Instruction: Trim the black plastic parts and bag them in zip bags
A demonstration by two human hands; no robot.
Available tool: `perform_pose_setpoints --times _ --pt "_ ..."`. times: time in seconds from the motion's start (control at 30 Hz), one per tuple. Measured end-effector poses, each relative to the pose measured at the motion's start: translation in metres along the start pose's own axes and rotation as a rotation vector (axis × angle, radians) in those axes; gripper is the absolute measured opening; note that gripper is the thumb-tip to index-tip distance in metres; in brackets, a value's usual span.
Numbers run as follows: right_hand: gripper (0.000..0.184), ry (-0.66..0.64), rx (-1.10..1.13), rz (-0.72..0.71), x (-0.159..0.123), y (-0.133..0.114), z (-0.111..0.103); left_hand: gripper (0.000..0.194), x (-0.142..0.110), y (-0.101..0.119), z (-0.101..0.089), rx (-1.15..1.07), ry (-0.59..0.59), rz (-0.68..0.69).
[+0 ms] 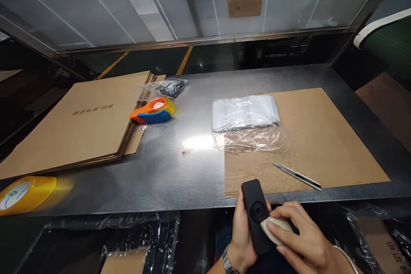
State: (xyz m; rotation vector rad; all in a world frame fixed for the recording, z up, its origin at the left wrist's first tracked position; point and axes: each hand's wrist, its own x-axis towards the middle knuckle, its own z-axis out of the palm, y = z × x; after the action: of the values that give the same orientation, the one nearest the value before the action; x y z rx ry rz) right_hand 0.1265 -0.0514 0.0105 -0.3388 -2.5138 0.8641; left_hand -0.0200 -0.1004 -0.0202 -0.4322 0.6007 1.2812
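Observation:
My left hand point(242, 231) is wrapped round a slim black handheld device point(254, 195) with a round ringed part on its face. The device stands tilted, just in front of the table's near edge. My right hand point(303, 235) pinches a cream-coloured pad point(276, 229), whose edge lies against the device just below the ring. Whether the pad is cloth or sponge I cannot tell. Beyond my hands, a box cutter point(298, 176) rests on a flat cardboard sheet point(346, 150). Clear plastic bags point(245, 113) lie in a stack partly over that sheet.
On the steel table point(173, 167), flattened cartons point(80, 124) are piled at left. An orange and blue tape dispenser point(152, 111) and a bagged black item point(173, 87) are beside them. A yellow tape roll point(41, 190) sits at the near left corner. Plastic-lined boxes point(73, 239) stand below.

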Motion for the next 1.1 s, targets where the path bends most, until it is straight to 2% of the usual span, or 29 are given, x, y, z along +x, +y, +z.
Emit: perform_pose_setpoints --times 0.1,0.23,0.3,0.4,0.47,0.57,0.63,0.73,0.77,0.83,0.93,1.1 --pt "0.043 -0.013 -0.084 0.016 0.000 0.000 0.015 0.051 0.003 -0.002 0.001 0.004 0.064 0.051" --pt "0.038 0.074 -0.139 -0.072 0.000 0.001 0.028 0.053 0.005 -0.005 0.004 0.015 0.110 0.057" --pt "0.038 0.045 -0.131 -0.076 0.000 0.002 0.023 0.052 0.005 -0.005 0.003 0.012 0.100 0.058" --pt "0.043 -0.068 -0.103 -0.003 -0.001 0.002 0.009 0.049 0.004 -0.002 0.000 0.014 0.104 0.054" --pt "0.043 -0.111 -0.094 0.029 0.001 0.001 0.008 0.048 0.006 -0.002 -0.001 0.025 0.124 0.066" --pt "0.033 0.007 -0.087 -0.022 0.005 -0.002 0.019 0.043 0.010 -0.004 0.000 0.058 0.156 0.135" --pt "0.030 0.020 -0.067 -0.023 0.007 -0.002 0.022 0.044 0.010 -0.004 0.002 0.084 0.144 0.192" --pt "0.040 -0.114 -0.045 0.033 0.003 0.006 0.009 0.055 0.006 -0.003 -0.001 0.126 0.057 0.231" --pt "0.043 -0.121 -0.052 0.047 0.000 0.012 0.002 0.059 0.005 -0.002 -0.003 0.160 0.026 0.253" --pt "0.046 -0.064 -0.079 0.071 -0.008 0.027 -0.011 0.063 0.003 -0.003 -0.011 0.273 -0.040 0.338" --pt "0.044 0.091 -0.172 0.166 -0.017 0.058 -0.022 0.065 0.006 -0.008 -0.026 0.472 -0.164 0.517" --pt "0.036 0.273 -0.543 0.523 -0.029 0.127 -0.026 0.072 0.015 -0.012 -0.049 0.687 -0.494 0.760"
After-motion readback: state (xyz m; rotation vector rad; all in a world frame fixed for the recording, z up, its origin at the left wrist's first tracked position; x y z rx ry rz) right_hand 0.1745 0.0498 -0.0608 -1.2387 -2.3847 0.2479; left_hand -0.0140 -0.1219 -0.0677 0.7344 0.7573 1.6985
